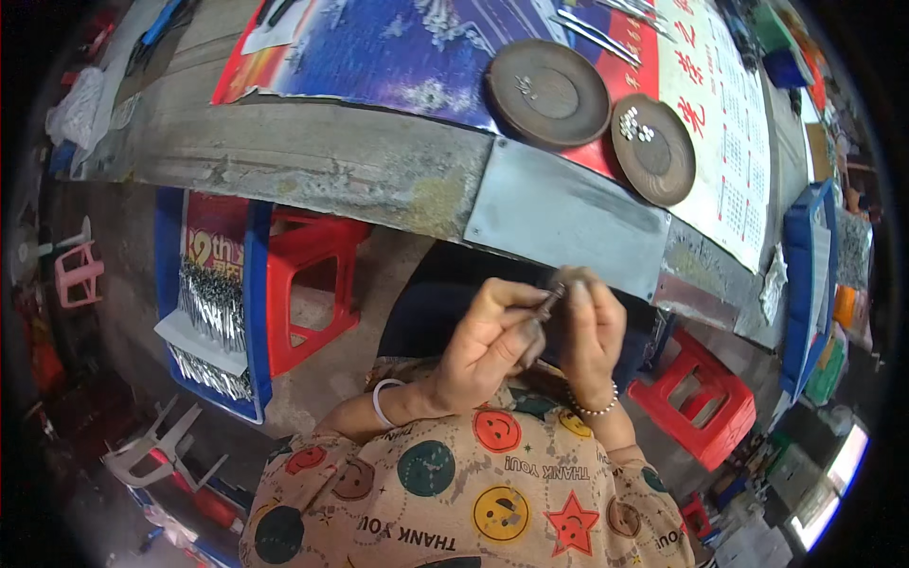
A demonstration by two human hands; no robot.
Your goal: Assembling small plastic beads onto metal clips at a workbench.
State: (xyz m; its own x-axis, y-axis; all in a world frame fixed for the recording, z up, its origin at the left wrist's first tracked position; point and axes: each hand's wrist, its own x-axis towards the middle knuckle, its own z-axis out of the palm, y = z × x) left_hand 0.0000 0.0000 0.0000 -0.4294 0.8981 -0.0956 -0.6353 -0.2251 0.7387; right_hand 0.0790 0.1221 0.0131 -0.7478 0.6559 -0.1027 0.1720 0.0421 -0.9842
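Close to my body, below the table's edge, both hands meet at chest height. My left hand (pixel 490 339) pinches a small dark metal piece (pixel 549 305) between thumb and fingers. Around its other end close the fingers of my right hand (pixel 593 329), and what else they may hold is hidden. Beyond the hands, a grey metal plate (pixel 566 216) is fixed at the table edge. Two shallow brown dishes stand past it: the left dish (pixel 585 112) holds tiny silvery bits (pixel 525 87), the right dish (pixel 670 180) several small white round pieces (pixel 636 125).
A printed poster sheet (pixel 379 57) covers part of the worn table (pixel 312 142). Slim metal tools (pixel 598 38) lie at the far side. To the left stands a blue crate (pixel 258 312) of thin metal rods (pixel 213 308), beside a red stool (pixel 308 275). Another red stool (pixel 696 398) is at right.
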